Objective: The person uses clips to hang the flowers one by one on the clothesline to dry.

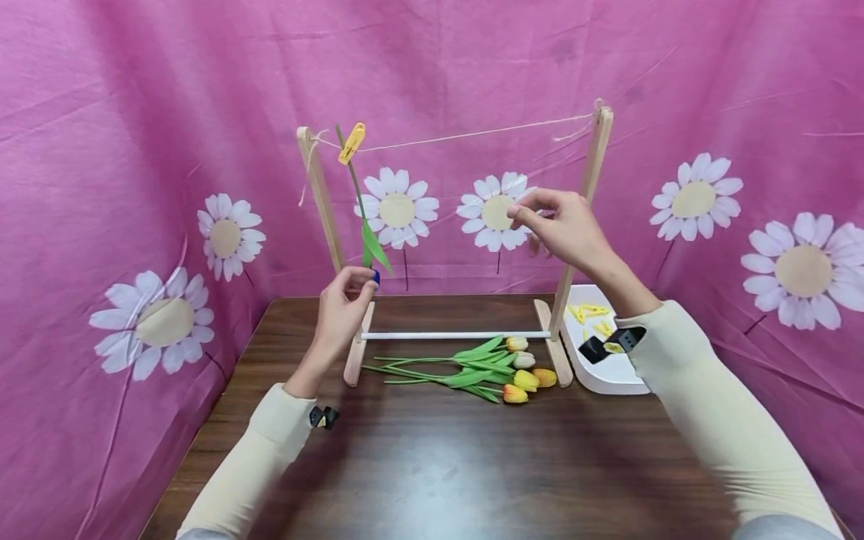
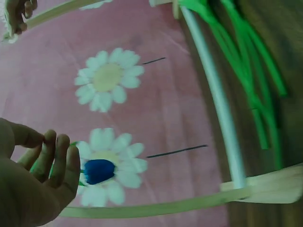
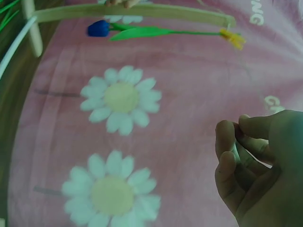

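Note:
A blue tulip (image 3: 98, 29) hangs head down from the string (image 1: 472, 135), its stem (image 1: 354, 180) held there by a yellow clothespin (image 1: 352, 143). My left hand (image 1: 344, 311) is beside the bloom, fingers loosely bent and nothing in them. In the head view it covers most of the blue petals, while the right wrist view has its fingertips apart from the flower. My right hand (image 1: 563, 229) is raised in front of the right post, below the string. Its thumb and fingers are loosely curled, with nothing seen between them.
Several yellow, orange and white tulips (image 1: 472, 367) lie on the dark wooden table (image 1: 418, 465) by the frame's white crossbar (image 1: 459, 335). Wooden posts (image 1: 322, 202) carry the string. At the right, a white tray (image 1: 610, 382) contains yellow clothespins (image 1: 594, 310). Behind hangs a pink daisy-print cloth (image 1: 432, 60).

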Demonstrator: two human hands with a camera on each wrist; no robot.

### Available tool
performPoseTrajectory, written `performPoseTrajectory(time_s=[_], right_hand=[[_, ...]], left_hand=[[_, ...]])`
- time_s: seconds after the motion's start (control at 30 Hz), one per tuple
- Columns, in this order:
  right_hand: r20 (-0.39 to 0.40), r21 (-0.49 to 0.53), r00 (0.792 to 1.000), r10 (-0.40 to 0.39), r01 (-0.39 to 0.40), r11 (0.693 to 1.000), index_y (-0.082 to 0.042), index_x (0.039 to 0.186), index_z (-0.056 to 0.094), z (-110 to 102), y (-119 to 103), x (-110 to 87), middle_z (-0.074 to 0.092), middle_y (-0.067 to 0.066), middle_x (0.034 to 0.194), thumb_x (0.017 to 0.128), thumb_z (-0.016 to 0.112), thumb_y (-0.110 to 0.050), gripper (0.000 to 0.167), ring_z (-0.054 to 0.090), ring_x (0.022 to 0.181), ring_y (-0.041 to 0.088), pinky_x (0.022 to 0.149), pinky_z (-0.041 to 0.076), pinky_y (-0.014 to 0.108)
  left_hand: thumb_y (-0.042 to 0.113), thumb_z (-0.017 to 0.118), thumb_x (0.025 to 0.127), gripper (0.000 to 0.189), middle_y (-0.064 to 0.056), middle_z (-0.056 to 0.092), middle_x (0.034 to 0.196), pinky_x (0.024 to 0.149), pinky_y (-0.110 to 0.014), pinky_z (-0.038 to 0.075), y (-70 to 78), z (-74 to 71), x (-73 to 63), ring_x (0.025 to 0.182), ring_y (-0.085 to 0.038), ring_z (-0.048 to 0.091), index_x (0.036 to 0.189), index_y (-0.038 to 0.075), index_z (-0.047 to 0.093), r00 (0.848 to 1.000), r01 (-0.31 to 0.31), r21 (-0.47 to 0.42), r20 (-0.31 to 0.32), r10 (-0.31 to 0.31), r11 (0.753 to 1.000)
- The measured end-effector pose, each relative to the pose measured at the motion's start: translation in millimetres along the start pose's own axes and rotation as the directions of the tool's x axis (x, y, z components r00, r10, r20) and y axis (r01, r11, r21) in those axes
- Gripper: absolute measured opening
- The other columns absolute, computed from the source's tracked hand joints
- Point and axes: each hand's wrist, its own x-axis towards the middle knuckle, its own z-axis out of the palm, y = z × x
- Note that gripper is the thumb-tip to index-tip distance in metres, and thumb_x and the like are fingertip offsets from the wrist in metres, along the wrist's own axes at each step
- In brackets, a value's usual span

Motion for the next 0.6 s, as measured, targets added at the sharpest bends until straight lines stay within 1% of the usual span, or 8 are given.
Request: performPoseTrajectory(time_s=[0.07,0.13,0.17,0.23,0.33,0.4,0.5,0.6], right_hand=[[0.012,-0.04,0.999,0.031,-0.03,0.999,-0.005,0.107,0.078,-6,11,-8.1,0.074,-0.011,0.073,0.104,0.072,-0.03,0.026,0.064,0.05,0.02,0.043,0.048,0.028],[0.018,-0.087,0.998,0.06,-0.058,0.995,-0.004,0.107,0.078,-13,23,-15.7,0.075,-0.007,0.074,0.103,0.073,-0.029,0.026,0.065,0.052,0.021,0.044,0.049,0.027],[0.02,-0.113,0.997,0.073,-0.07,0.991,-0.004,0.107,0.078,-16,29,-19.5,0.076,-0.004,0.076,0.103,0.073,-0.03,0.027,0.066,0.053,0.02,0.045,0.05,0.027],[0.02,-0.154,0.996,0.092,-0.088,0.984,-0.004,0.107,0.079,-22,41,-25.9,0.078,0.0,0.081,0.103,0.073,-0.03,0.027,0.069,0.056,0.021,0.048,0.054,0.029],[0.029,-0.222,0.993,0.11,-0.101,0.97,-0.004,0.107,0.078,-32,59,-35.2,0.078,0.007,0.081,0.104,0.071,-0.031,0.028,0.069,0.056,0.019,0.049,0.055,0.03],[0.042,-0.258,0.991,0.126,-0.111,0.96,-0.003,0.107,0.078,-39,70,-40.3,0.077,0.007,0.08,0.105,0.07,-0.03,0.028,0.069,0.055,0.019,0.047,0.055,0.032],[0.069,-0.308,0.986,0.151,-0.123,0.943,-0.002,0.109,0.077,-47,88,-45.4,0.077,0.007,0.078,0.105,0.068,-0.027,0.027,0.068,0.053,0.018,0.045,0.051,0.032],[0.096,-0.339,0.98,0.173,-0.131,0.931,-0.001,0.11,0.077,-52,104,-46.8,0.079,0.011,0.084,0.105,0.068,-0.024,0.025,0.069,0.054,0.019,0.045,0.051,0.033]], left_hand=[[0.004,0.068,0.101,0.015,-0.021,0.077,0.099,0.074,-0.014,0.051,-10.4,4.2,-3.4,0.083,-0.016,0.069,0.113,-0.001,0.074,0.999,-0.004,0.005,0.048,0.004,1.0],[0.004,0.068,0.101,0.012,-0.021,0.078,0.097,0.072,-0.014,0.051,-21.5,7.5,-6.2,0.084,-0.024,0.072,0.111,0.001,0.075,0.996,-0.001,0.017,0.093,-0.001,1.0],[0.004,0.068,0.101,0.011,-0.02,0.078,0.096,0.072,-0.015,0.051,-26.8,8.7,-7.6,0.086,-0.029,0.072,0.11,0.001,0.075,0.993,0.0,0.023,0.115,-0.003,1.0],[0.005,0.068,0.102,0.01,-0.019,0.078,0.097,0.075,-0.02,0.054,-35.0,11.2,-10.3,0.088,-0.032,0.073,0.109,0.003,0.075,0.988,0.007,0.043,0.151,-0.013,0.999],[0.006,0.068,0.102,0.01,-0.017,0.078,0.097,0.081,-0.029,0.058,-44.2,15.1,-14.8,0.09,-0.028,0.073,0.109,0.004,0.075,0.98,0.008,0.077,0.197,-0.023,0.997],[0.007,0.068,0.102,0.01,-0.016,0.079,0.097,0.082,-0.032,0.058,-48.1,18.0,-17.8,0.088,-0.022,0.071,0.109,0.004,0.075,0.974,-0.001,0.104,0.227,-0.023,0.995],[0.007,0.067,0.101,0.011,-0.012,0.078,0.096,0.08,-0.028,0.056,-55.5,21.9,-21.4,0.085,-0.018,0.068,0.108,0.003,0.075,0.959,-0.011,0.139,0.281,-0.028,0.99],[0.005,0.067,0.1,0.012,-0.011,0.078,0.095,0.077,-0.027,0.057,-62.9,24.5,-24.3,0.082,-0.017,0.068,0.108,0.0,0.076,0.944,-0.032,0.171,0.328,-0.027,0.985]])
